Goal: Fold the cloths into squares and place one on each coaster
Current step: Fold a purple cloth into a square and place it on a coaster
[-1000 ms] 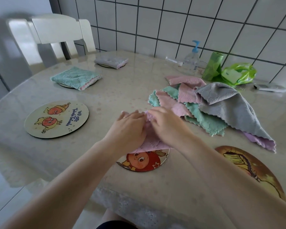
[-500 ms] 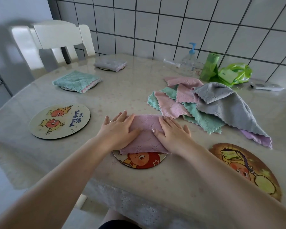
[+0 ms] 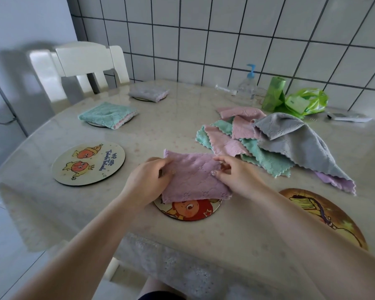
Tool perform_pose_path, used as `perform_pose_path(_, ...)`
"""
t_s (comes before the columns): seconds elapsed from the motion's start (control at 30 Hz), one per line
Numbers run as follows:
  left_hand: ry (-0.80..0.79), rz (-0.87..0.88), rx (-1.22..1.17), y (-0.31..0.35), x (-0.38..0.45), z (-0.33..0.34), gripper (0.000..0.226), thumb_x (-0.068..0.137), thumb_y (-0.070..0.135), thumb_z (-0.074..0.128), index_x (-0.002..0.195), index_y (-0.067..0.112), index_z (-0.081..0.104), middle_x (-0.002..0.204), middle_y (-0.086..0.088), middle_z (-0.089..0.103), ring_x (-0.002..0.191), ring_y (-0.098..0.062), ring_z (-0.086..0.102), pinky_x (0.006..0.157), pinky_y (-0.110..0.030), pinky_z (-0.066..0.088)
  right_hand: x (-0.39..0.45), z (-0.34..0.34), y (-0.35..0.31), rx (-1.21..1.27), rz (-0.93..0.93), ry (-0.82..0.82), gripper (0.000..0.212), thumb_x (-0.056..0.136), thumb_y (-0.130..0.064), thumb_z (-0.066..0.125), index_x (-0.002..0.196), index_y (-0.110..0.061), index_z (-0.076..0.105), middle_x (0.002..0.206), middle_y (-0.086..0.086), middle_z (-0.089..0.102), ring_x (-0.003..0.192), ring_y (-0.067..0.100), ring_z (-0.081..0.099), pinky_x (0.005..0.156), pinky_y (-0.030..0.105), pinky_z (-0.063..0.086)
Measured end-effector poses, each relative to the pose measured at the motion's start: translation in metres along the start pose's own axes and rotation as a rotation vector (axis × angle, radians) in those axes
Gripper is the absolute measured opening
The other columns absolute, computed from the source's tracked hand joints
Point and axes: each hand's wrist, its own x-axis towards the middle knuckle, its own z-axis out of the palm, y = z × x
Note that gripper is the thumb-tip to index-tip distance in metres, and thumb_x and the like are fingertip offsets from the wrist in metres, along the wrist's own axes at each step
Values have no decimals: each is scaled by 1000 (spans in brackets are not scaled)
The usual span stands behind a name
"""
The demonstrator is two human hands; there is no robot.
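Left hand [image 3: 146, 182]: you pinch the purple cloth [image 3: 193, 177] by its left edge.
Right hand [image 3: 236, 176]: fingers pinch its right edge.
Cloth: folded, over the coaster [image 3: 188, 211] at the table's [image 3: 160, 126] near edge.

Head-worn wide-angle view, looking forward and down, close over table [image 3: 182, 131]

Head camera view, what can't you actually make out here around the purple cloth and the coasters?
- Coaster under the purple cloth: its far half is covered by the cloth.
- Left hand fingertips: tucked under the cloth's edge.
- Two far coasters, under the green cloth and the grey cloth: only slivers show.
- Right-hand coaster: part hidden by the right forearm.
- Pump bottle label: too small to read.
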Motion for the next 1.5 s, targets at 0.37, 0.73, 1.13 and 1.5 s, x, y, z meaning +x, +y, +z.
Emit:
perform_pose_path(0.37,156,39,-298,-10,15,-21,42,88,5,56,129,14,54,126,-2,54,108,-16,55,96,-26,43,-1,8,-40,292,-82,177,28,85,-14,65,102,-36,60,89,-14,56,77,-1,54,69,18,43)
perform_pose_path(0.73,83,-81,-406,-98,37,-119,36,88,0,56,120,16,61,119,6,58,109,-6,55,96,-15,40,35,86,-134,718,20,-61,22,86,-5,62,99,-22,60,77,-3,51,65,10,55,51,19,50)
perform_pose_path(1.13,49,-191,-326,-166,36,-140,33,89,0,56,121,5,60,122,-2,59,105,-6,52,76,5,34,61,144,-174,676,46,-175,25,85,2,60,98,-19,56,77,0,52,67,12,53,70,37,54)
perform_pose_path(1.5,71,-109,-73,-182,35,-127,23,87,2,58,108,1,67,110,-12,67,94,-17,59,82,-19,44,66,156,-161,386,-44,-156,23,82,-10,66,96,-25,58,73,-7,49,69,12,53,71,21,50)
